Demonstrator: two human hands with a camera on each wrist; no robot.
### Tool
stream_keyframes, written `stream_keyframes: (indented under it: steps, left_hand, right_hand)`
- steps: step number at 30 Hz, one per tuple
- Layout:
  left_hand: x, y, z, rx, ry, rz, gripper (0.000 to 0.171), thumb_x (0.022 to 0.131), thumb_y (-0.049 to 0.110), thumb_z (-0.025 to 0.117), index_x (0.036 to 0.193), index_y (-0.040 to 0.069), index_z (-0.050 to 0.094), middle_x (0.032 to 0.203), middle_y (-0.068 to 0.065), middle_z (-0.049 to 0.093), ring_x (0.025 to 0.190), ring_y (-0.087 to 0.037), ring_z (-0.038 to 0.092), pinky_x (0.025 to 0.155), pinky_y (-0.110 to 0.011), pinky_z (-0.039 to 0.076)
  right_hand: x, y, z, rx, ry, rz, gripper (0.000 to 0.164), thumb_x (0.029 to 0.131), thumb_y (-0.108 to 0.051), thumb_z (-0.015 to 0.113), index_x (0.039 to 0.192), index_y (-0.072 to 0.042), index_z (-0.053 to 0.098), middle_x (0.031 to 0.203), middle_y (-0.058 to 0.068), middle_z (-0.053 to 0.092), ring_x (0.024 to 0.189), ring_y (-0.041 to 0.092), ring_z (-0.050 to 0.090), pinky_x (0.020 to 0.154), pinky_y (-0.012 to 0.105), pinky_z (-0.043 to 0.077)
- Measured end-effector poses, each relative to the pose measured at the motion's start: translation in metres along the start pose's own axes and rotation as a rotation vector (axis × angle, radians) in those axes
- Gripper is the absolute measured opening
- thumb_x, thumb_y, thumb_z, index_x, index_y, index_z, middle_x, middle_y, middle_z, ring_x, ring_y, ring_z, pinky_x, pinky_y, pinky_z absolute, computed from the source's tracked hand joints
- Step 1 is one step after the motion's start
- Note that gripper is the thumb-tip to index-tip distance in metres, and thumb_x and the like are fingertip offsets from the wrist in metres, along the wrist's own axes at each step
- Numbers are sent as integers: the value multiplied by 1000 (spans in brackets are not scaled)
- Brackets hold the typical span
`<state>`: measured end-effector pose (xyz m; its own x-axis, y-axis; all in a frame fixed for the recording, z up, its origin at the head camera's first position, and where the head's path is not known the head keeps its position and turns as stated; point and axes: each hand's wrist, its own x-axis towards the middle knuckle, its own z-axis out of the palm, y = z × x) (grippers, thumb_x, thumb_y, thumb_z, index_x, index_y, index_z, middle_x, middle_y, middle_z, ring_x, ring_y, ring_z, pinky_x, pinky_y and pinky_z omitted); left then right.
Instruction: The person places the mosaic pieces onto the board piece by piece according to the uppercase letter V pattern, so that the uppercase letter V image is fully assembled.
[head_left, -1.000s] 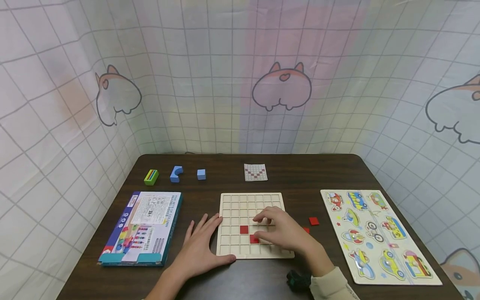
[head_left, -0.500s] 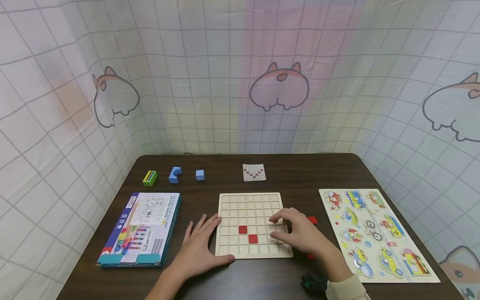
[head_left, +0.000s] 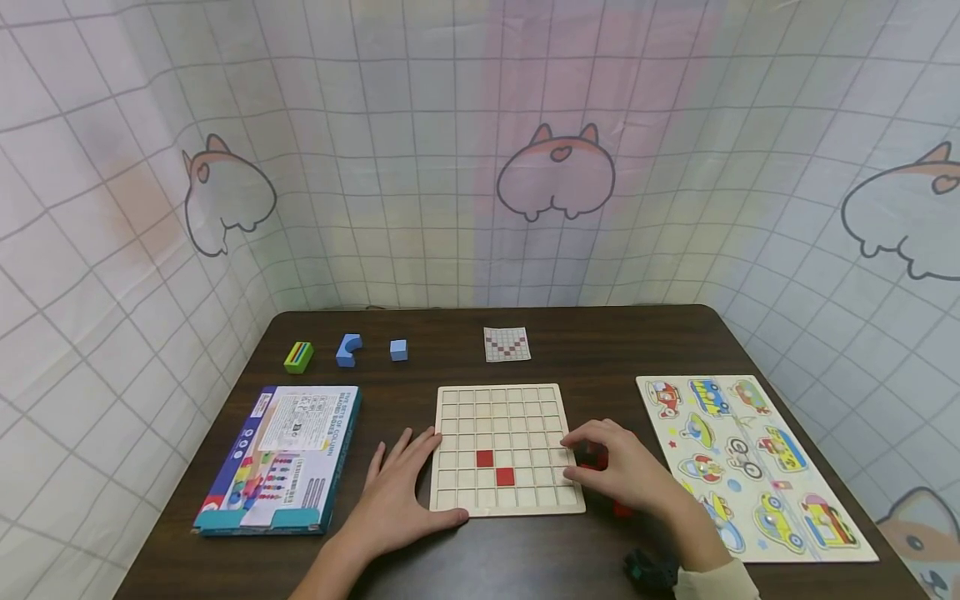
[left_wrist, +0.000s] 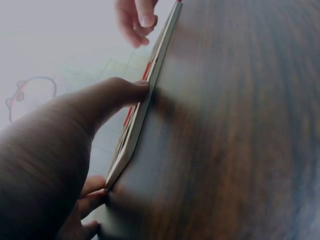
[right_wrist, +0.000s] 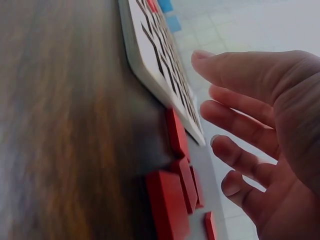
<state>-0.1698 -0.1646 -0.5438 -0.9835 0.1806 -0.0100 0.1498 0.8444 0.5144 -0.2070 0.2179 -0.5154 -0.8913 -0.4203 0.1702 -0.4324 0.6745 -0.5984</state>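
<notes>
A pale wooden grid board lies mid-table with two red square tiles, an upper one and a lower one, in its cells. My left hand braces the board's near left corner, fingers spread along the left side and thumb on the front edge. Just past the right edge hovers my right hand, fingers apart and lightly bent, holding nothing. Below it, the right wrist view has several loose red tiles beside the board; in the head view the hand partly hides them.
Behind the board lies a small pattern card. A boxed set is at left, with a blue cube, a blue arch block and a green striped block behind. A vehicle puzzle board lies at right.
From over the board near the lower red tile, my right hand has moved right, past the edge to above the loose tiles. My left hand stays at the corner.
</notes>
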Motion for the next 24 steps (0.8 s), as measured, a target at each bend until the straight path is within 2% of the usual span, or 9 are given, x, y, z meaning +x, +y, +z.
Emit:
stream_keyframes:
  steps: [5,14,24]
  left_hand:
    - [0,-1,0,6,-1,-4,129,67,94,81,172,29,44,180,2,42,174,-35,22,137,-74,3]
    - [1,-2,0,4,-9,-4,128,67,96,80,171,30,45,180,2,42,174,-35,22,137,-75,3]
    - [1,-2,1,6,-7,-4,129,67,97,79,172,30,44,180,3,41,174,-34,22,137,-73,3]
  right_hand:
    - [-6,4,-3,-23,-12,4,34,93,-34,93,124,-28,80,121,-19,76,113,10,63,99,37,58]
    - [-17,12,-7,-55,-25,21,34,90,-36,95,120,-30,80,118,-19,75,107,9,59,94,34,57]
    - [-25,17,-10,-67,12,28,29,92,-34,94,117,-30,81,116,-18,74,111,9,57,95,34,58]
